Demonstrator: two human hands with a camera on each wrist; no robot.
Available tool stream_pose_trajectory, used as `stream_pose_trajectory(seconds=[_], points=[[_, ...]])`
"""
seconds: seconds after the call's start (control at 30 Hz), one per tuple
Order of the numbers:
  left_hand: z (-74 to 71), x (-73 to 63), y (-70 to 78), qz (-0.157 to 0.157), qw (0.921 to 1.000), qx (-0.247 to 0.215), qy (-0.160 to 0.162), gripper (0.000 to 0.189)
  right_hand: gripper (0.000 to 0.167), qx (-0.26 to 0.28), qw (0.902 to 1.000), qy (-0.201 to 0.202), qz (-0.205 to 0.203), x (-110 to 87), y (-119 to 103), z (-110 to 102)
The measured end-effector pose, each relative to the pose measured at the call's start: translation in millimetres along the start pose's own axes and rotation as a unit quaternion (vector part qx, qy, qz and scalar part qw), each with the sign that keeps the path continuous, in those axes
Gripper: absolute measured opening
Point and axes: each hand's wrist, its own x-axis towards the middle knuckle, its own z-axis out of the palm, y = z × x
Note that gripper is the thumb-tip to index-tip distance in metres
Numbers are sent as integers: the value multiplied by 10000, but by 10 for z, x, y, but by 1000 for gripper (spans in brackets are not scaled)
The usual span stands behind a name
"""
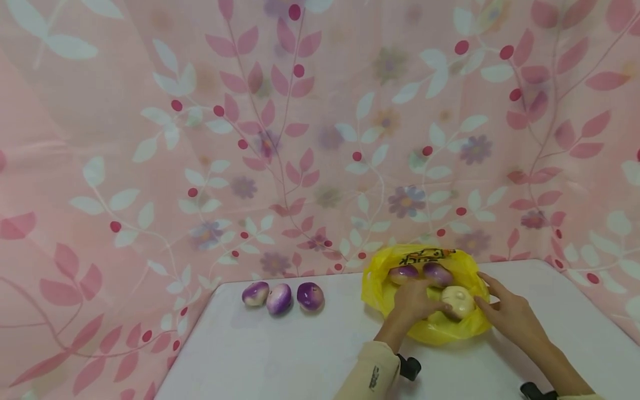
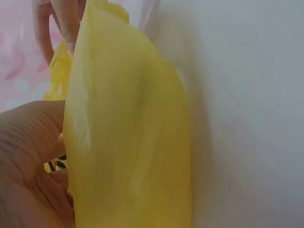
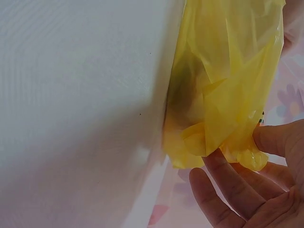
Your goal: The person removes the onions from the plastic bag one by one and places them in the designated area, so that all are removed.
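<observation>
We see a yellow plastic bag [image 1: 440, 334] resting on the white table [image 1: 300, 355], its mouth open toward us and dark lettering along its far rim. Inside the bag we count 3 round vegetables: 1 purple turnip [image 1: 404, 273] by the far left part of the bag's wall, a 2nd purple turnip [image 1: 438, 274] just beside it along the bag's far side, and 1 cream-coloured turnip [image 1: 458, 303] nearer the bag's right side.

The 2 hands are apart from each other. Our left hand [image 1: 413, 300] reaches into the bag's mouth from the near side, its thumb pointing toward the cream-coloured turnip; its fingertips are hidden, so we cannot tell whether they grip anything. Our right hand [image 1: 512, 314] is at the bag's right edge, where we pinch the yellow plastic between thumb and fingers.

Well to the left of the bag, 3 more turnips [image 1: 279, 299] sit in a loose row, purple and white. The 2 farthest from the bag are touching or nearly so; the 3rd, nearest the bag, is slightly apart from them.

Behind the bag hangs a pink floral cloth [image 1: 300, 139]. On the near side of the bag we see a beige sleeve [image 1: 370, 372] on our left arm.
</observation>
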Motion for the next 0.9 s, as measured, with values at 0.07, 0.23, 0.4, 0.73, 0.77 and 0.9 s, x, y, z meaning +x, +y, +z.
stream_pose_trajectory(seconds=[0.07, 0.23, 0.4, 0.73, 0.77, 0.9], points=[[34, 25, 47, -147, 9999, -16, -46, 58, 60, 15, 10000, 27, -29, 2, 0, -4], [117, 64, 141, -447, 9986, -265, -125, 54, 58, 1, 9999, 91, -98, 4, 1, -17], [206, 31, 186, -363, 9982, -411, -242, 57, 58, 15, 9999, 115, -128, -17, 23, -20], [295, 27, 199, -184, 9988, -367, -268, 52, 57, 42, 9993, 268, -255, -17, 49, 12], [298, 30, 206, -182, 9984, -439, -298, 51, 56, 36, 9994, 253, -234, -16, 46, 7], [300, 23, 212, -335, 9953, -821, -395, 51, 56, -5, 9997, 181, -175, -10, 23, 3]])
